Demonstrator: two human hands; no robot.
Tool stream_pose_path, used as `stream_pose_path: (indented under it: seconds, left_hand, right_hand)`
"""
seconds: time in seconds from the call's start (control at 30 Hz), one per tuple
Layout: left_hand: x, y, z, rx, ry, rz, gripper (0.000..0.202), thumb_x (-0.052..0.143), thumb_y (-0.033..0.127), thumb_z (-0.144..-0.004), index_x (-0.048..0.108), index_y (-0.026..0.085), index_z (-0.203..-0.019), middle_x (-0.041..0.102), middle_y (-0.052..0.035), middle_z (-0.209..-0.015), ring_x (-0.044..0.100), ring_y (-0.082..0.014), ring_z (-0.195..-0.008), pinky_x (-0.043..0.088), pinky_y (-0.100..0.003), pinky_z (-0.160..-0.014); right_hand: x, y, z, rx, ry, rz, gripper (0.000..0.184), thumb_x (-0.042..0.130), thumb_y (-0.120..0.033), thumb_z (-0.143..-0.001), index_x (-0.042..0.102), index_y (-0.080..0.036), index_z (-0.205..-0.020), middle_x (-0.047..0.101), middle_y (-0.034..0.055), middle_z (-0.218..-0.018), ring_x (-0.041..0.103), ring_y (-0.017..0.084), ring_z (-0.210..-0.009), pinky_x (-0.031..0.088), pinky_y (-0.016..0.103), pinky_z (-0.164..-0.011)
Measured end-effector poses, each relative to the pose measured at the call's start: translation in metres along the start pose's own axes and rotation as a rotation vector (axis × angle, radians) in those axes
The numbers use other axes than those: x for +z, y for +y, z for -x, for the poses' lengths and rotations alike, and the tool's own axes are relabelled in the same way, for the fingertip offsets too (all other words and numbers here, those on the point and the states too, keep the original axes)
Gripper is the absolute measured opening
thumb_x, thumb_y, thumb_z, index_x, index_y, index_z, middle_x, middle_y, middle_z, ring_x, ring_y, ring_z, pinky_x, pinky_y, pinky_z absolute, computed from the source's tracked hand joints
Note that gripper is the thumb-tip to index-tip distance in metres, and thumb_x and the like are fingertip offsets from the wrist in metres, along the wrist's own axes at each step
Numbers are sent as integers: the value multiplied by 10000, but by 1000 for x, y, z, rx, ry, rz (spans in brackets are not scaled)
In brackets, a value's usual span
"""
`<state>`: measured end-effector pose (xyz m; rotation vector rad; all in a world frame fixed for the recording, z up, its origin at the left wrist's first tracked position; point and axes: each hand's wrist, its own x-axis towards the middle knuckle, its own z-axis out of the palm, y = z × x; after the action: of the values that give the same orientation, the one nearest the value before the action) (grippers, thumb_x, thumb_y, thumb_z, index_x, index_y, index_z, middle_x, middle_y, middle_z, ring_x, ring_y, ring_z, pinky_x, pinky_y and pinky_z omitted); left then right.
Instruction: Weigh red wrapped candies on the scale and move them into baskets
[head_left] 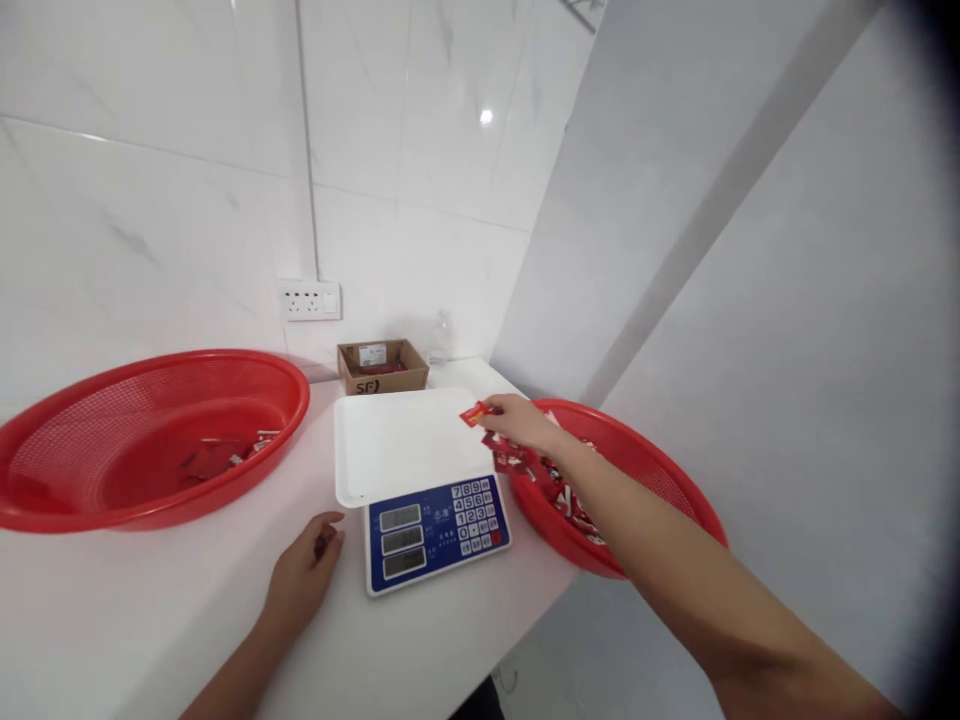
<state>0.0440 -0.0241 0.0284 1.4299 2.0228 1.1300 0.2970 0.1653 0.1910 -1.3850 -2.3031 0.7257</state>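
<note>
A white-and-blue electronic scale (420, 470) sits in the middle of the white counter. My right hand (517, 420) reaches over the scale's right edge and pinches a small red packet (475, 413) just above the white weighing tray. Behind that hand, a red basket (660, 470) holds several more red packets (551, 480). My left hand (304, 575) rests on the counter beside the scale's front left corner. Its fingers are loosely curled, with a small dark thing tucked between them that I cannot make out.
A large red basket (75, 500) at the left holds a few red packets (225, 455). A small open cardboard box (382, 366) stands by the tiled wall, below a wall socket (309, 300). A clear bottle (441, 338) is beside the box. The counter edge (525, 620) runs diagonally at the right.
</note>
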Motion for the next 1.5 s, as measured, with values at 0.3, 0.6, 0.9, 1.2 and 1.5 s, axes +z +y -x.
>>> stream_pose_path:
  seconds: [0.3, 0.6, 0.9, 1.2, 1.5]
  left_hand:
    - [-1, 1, 4, 4, 4, 27, 260, 415, 386, -799, 539, 237, -972, 599, 32, -710, 591, -158, -659, 450, -270, -635]
    - [-1, 2, 3, -10, -8, 40, 258, 422, 389, -796, 559, 229, -945, 606, 30, -716, 595, -152, -661, 455, -266, -641]
    - [0, 0, 3, -15, -21, 35, 254, 413, 383, -809, 557, 229, -949, 622, 13, -753, 606, -168, -714, 463, -290, -675]
    - [1, -1, 3, -22, -17, 30, 261, 421, 390, -804, 566, 223, -943, 636, 6, -780, 617, -177, -762, 472, -287, -694]
    - [1, -2, 3, -11, -15, 30, 246, 423, 377, -803, 566, 227, -935, 633, 5, -779, 618, -180, -763, 475, -302, -714]
  right_hand:
    - [54, -45, -48, -44, -52, -104, 197, 552, -301, -785, 664, -147, -834, 645, 16, -699, 540, 92, -557, 408, 184, -499]
    - [56, -30, -48, -40, 45, -155, 341, 500, -206, -803, 544, -132, -1132, 614, 66, -984, 582, 118, -766, 489, 239, -666]
    - [57, -28, -30, -46, -72, -34, 512, 599, -279, -770, 479, -138, -1247, 482, 151, -1306, 469, 267, -1161, 351, 418, -982]
    - [76, -15, -5, -278, -243, 276, 676, 613, -237, -736, 358, -196, -1360, 317, 132, -1427, 172, 299, -1343, 212, 460, -1055]
    - [67, 3, -12, -359, -179, 309, 405, 587, -150, -749, 577, -184, -1152, 532, 111, -1248, 329, 264, -1271, 251, 412, -1046]
